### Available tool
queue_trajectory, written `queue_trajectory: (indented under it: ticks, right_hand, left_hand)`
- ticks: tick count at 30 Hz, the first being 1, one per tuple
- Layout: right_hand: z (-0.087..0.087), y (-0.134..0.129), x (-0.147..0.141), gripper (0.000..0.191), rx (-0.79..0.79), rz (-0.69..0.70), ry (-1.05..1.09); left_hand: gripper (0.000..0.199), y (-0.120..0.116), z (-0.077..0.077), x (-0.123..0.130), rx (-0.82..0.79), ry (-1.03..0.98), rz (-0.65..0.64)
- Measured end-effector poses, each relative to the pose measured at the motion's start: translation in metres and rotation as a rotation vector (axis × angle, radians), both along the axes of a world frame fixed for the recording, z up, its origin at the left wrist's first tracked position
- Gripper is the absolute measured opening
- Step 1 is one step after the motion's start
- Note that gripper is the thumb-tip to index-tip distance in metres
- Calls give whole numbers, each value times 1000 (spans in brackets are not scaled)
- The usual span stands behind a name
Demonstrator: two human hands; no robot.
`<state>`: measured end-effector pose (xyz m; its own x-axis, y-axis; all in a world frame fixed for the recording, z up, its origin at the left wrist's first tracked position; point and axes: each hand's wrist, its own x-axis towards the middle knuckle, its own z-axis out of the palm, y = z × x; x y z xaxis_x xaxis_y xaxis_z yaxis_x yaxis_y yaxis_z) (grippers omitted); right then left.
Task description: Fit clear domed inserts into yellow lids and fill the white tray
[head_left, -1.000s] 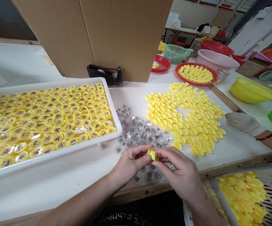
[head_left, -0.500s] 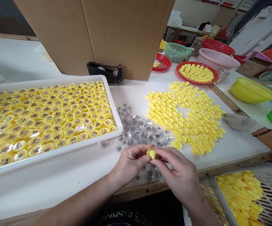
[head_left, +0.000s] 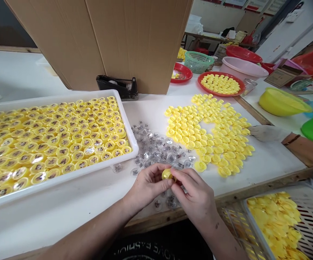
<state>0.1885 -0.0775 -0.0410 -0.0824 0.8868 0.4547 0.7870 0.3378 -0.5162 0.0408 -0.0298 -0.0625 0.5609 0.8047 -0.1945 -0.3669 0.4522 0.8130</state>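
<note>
Between the fingertips of both hands is a small round yellow plastic cap (head_left: 167, 174), held over the near edge of the table. My left hand (head_left: 149, 185) pinches it from the left, and my right hand (head_left: 193, 189) grips its right side; part of it is hidden by the fingers. Beneath and beyond my hands lie many clear plastic discs (head_left: 156, 150) with small dark pictures. To their right, yellow caps (head_left: 189, 133) are spread in rows on the table. At left, a white tray (head_left: 131, 139) holds many yellow caps with pictures on top.
A cardboard box (head_left: 135, 43) stands behind a black tape dispenser (head_left: 117, 86). A co-worker's gloved hand (head_left: 267, 133) rests by the caps at right. Beyond are a red plate (head_left: 243, 88) of caps and a yellow bowl (head_left: 283, 103). A crate (head_left: 308, 206) of yellow pieces sits below the table edge.
The cap has been turned between my fingers, so its round face now shows. Both hands have shifted slightly left in view. The gloved hand now touches the edge of the spread caps.
</note>
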Motion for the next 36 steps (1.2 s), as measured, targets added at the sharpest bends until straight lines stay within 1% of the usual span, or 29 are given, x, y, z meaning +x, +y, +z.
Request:
queue_trajectory:
  ticks: [3, 6, 9, 12, 15, 22, 25, 28, 31, 33, 36]
  right_hand:
    - [3, -2, 1, 18, -19, -6, 41]
    - [5, -5, 2, 22, -9, -14, 43]
    - [4, -9, 3, 26, 18, 6, 13]
    - [4, -11, 2, 29, -26, 42, -34]
    - [6, -10, 3, 31, -66, 68, -70]
    - [7, -7, 3, 28, -73, 74, -87]
    - [4, -4, 1, 26, -53, 63, -120]
    - [0, -3, -2, 23, -32, 28, -132]
    - [-1, -3, -3, 19, -48, -5, -95]
    - [0, -3, 0, 19, -96, -4, -23]
    - [3, -3, 7, 31, -220, -19, 181]
  left_hand:
    - [32, 1, -2, -1, 17, -40, -35]
    - [29, 2, -4, -2, -26, -64, -54]
    - [24, 2, -6, -1, -85, -38, -20]
    - [20, 2, -6, 1, -121, -24, 12]
    - [19, 1, -6, 3, -153, -52, 32]
    - [18, 0, -7, 2, -133, -66, 58]
    - [19, 0, -6, 2, -137, -48, 74]
    - [25, 0, -4, 2, -139, -52, 56]
    - [33, 0, -1, 2, -77, -15, 37]
    - [35, 1, 2, 2, -32, 49, 25]
    - [35, 3, 4, 0, 23, 85, 18]
